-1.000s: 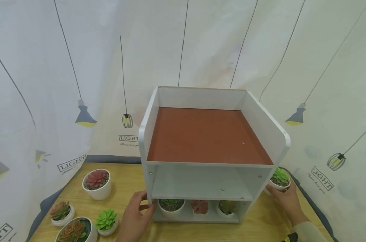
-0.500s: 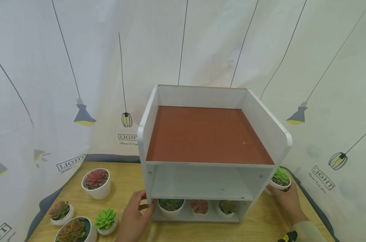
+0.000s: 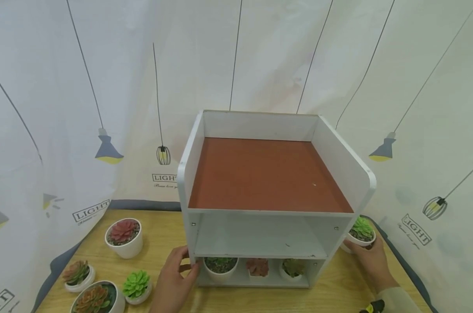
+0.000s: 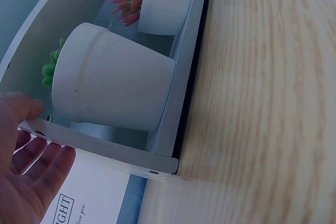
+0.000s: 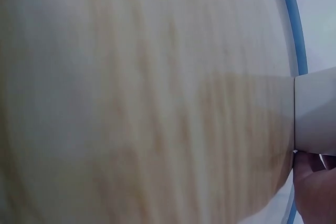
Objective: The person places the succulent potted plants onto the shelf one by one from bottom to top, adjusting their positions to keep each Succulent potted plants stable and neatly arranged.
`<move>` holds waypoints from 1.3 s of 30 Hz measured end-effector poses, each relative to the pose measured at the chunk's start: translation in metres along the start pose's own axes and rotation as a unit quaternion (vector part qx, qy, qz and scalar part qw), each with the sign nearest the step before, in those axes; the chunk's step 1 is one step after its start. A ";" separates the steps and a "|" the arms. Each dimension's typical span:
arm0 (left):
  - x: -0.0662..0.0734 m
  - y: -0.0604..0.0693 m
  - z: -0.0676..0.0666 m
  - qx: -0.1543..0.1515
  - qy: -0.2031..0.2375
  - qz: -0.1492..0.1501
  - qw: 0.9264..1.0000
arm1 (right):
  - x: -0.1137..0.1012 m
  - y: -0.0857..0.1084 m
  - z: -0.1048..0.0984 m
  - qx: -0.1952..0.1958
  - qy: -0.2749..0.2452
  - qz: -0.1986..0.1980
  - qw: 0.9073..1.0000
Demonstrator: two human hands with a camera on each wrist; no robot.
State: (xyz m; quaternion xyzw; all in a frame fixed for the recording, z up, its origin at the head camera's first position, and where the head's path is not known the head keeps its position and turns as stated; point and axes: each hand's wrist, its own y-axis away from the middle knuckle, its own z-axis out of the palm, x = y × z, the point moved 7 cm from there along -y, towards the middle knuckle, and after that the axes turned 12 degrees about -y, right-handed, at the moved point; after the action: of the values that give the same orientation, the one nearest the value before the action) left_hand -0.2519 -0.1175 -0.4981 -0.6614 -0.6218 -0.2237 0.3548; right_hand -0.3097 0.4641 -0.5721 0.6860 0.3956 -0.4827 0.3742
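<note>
A small white shelf unit [image 3: 267,254] with a reddish-brown top stands on the wooden table. My left hand [image 3: 173,278] grips the front edge of its left side panel. The left wrist view shows the thumb [image 4: 21,106] inside the panel and the fingers [image 4: 52,169] outside. Beyond the unit's right side, my right hand [image 3: 371,263] holds a white pot with a green succulent [image 3: 362,230]. In the right wrist view this white pot [image 5: 317,114] has its base on the table; the fingers are partly hidden. Three potted succulents, one a large white pot [image 4: 113,77], sit on the bottom shelf.
On the table left of the unit stand a red succulent [image 3: 124,238], a reddish-green one [image 3: 77,276], an orange one [image 3: 97,298] and a bright green one [image 3: 137,287], all in white pots. A white curtain [image 3: 275,56] printed with lamps hangs behind the table [image 3: 163,226].
</note>
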 end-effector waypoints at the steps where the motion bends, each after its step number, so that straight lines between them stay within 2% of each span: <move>1: 0.000 0.000 0.000 -0.001 0.000 0.001 1.000 | 0.000 0.000 0.000 -0.001 -0.001 -0.001 1.000; 16: 0.001 0.000 0.001 0.000 -0.002 0.001 1.000 | -0.006 0.010 -0.008 0.022 -0.007 0.019 1.000; 21: 0.000 0.000 0.001 0.004 -0.004 -0.001 1.000 | -0.006 0.010 -0.010 0.013 -0.004 0.014 1.000; 30: 0.001 -0.001 0.001 -0.002 -0.002 -0.005 1.000 | -0.011 0.019 -0.014 0.009 0.020 0.034 0.999; 39: 0.001 -0.001 0.001 -0.002 -0.006 -0.007 1.000 | -0.017 0.032 -0.014 -0.016 0.008 0.023 1.000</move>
State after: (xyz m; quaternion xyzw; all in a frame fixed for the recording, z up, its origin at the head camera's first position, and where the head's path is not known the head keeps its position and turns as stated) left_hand -0.2528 -0.1157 -0.4976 -0.6590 -0.6283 -0.2232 0.3481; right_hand -0.2794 0.4600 -0.5478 0.6928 0.3905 -0.4620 0.3925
